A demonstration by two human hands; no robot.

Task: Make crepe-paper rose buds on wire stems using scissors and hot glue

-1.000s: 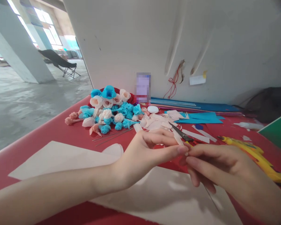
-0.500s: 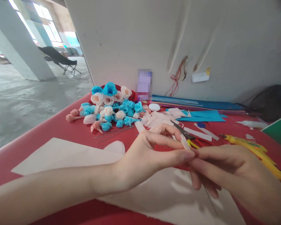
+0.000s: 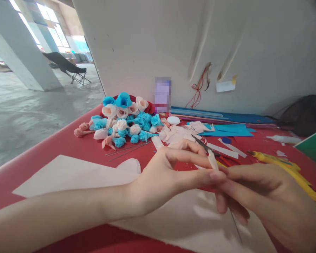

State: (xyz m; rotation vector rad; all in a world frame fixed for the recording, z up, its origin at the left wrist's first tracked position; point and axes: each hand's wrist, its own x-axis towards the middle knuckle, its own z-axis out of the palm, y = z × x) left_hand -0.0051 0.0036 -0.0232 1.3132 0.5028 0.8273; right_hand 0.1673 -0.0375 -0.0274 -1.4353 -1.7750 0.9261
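Observation:
A small pale roll of crepe paper [image 3: 213, 160] stands up between the fingertips of my left hand [image 3: 171, 172], which is closed on it. My right hand [image 3: 268, 196] meets it from the other side, fingers closed around a thin wire [image 3: 236, 226] that slants down below them. Where paper and wire join is hidden by the fingers. Beneath both hands lies a large pale paper sheet [image 3: 195, 225]. Just behind the roll are scissors [image 3: 206, 146] with dark blades, partly covered by my hands.
Blue, white and pink paper flowers [image 3: 131, 128] are heaped at the back left of the red table [image 3: 55, 140], near loose wires [image 3: 129, 150]. Pale paper scraps [image 3: 179, 135] and blue paper [image 3: 226, 130] lie behind my hands. A yellow glue gun [image 3: 284, 165] rests at the right.
The pale roll and the fingertips of both hands have shifted slightly right. The roll looks a little more twisted and upright. Nothing on the table has moved.

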